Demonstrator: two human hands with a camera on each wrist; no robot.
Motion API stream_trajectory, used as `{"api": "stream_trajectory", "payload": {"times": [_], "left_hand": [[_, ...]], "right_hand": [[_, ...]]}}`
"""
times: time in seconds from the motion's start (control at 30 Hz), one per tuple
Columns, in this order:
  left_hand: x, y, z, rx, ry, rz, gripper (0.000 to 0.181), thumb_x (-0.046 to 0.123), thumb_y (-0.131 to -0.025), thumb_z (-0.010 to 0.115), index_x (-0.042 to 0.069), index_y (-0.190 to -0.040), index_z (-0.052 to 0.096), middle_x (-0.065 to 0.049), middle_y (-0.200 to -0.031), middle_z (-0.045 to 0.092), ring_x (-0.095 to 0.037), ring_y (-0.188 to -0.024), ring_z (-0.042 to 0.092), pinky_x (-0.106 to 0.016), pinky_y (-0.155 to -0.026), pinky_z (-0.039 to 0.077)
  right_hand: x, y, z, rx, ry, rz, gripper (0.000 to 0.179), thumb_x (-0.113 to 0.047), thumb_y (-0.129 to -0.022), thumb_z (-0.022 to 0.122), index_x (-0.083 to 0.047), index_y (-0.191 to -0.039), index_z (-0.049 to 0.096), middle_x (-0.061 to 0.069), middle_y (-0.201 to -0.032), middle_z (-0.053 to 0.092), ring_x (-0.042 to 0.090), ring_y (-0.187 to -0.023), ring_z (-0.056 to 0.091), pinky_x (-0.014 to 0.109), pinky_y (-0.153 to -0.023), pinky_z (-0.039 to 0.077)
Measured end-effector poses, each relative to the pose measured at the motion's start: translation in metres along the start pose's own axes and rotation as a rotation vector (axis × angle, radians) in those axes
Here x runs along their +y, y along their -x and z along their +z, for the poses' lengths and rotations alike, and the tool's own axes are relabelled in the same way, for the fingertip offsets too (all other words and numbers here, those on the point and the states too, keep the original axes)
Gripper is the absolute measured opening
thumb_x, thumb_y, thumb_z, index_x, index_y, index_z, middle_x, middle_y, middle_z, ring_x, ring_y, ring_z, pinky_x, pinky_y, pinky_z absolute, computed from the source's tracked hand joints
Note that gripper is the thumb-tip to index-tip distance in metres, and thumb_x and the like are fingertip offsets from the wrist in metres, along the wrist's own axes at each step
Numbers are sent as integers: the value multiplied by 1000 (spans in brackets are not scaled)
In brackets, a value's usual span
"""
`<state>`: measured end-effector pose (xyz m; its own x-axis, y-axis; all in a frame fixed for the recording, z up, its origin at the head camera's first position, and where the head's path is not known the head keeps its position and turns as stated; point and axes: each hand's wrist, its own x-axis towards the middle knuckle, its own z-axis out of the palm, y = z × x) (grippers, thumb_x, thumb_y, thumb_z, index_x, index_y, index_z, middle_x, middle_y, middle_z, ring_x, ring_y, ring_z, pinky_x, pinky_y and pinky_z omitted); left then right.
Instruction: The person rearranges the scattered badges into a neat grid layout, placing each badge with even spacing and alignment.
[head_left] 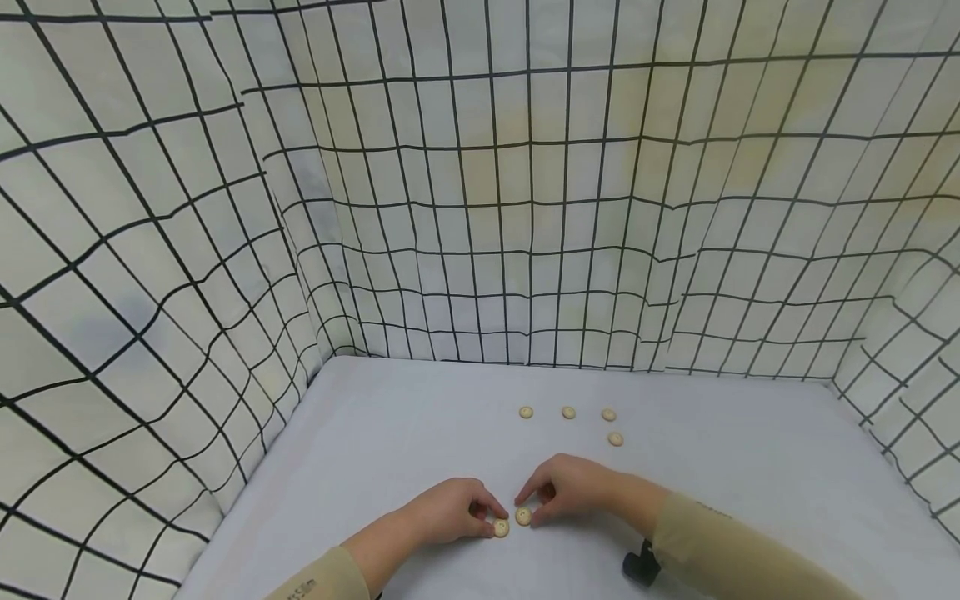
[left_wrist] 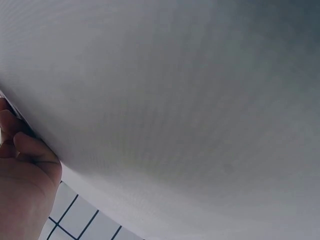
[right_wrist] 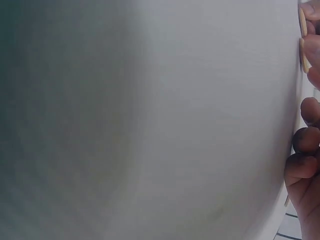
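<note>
Two round, cream-coloured buttons lie almost side by side on the white tabletop in the head view. My left hand (head_left: 452,512) pinches the left button (head_left: 501,527) by its edge, between thumb and index finger. The other button (head_left: 523,517) sits between the thumb and index finger of my right hand (head_left: 576,487). Seen edge-on in the right wrist view, one button (right_wrist: 304,56) is close to the other at the frame's right edge. The left wrist view shows curled fingers (left_wrist: 32,147) low against the white surface, with the button hidden.
Farther back on the white table (head_left: 420,417), three more buttons form a row, including a left one (head_left: 527,412) and a middle one (head_left: 569,412). Another button (head_left: 616,439) lies just in front of the row's right end. White walls with a black grid (head_left: 480,183) surround the table.
</note>
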<state>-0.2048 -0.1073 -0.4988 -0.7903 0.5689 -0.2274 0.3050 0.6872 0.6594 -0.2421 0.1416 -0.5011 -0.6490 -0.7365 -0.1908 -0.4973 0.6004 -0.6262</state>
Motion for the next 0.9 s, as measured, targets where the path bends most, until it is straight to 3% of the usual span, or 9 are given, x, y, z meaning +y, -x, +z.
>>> {"api": "stream_trajectory", "payload": {"times": [0.37, 0.9], "left_hand": [[3, 1, -2, -13, 4, -22, 16, 23, -83, 80, 26, -99, 79, 9, -76, 54, -5, -70, 48, -26, -65, 40], [4, 1, -2, -10, 17, -14, 16, 23, -83, 80, 25, -99, 79, 9, -76, 54, -6, -70, 47, -26, -65, 40]], "right_hand": [[1, -5, 4, -9, 142, -49, 29, -40, -81, 81, -34, -109, 76, -19, -69, 55, -1, -64, 47, 19, -60, 40], [-4, -2, 2, -20, 192, -72, 26, -38, -83, 80, -32, -109, 77, -20, -65, 55, -2, -61, 45, 18, -58, 38]]}}
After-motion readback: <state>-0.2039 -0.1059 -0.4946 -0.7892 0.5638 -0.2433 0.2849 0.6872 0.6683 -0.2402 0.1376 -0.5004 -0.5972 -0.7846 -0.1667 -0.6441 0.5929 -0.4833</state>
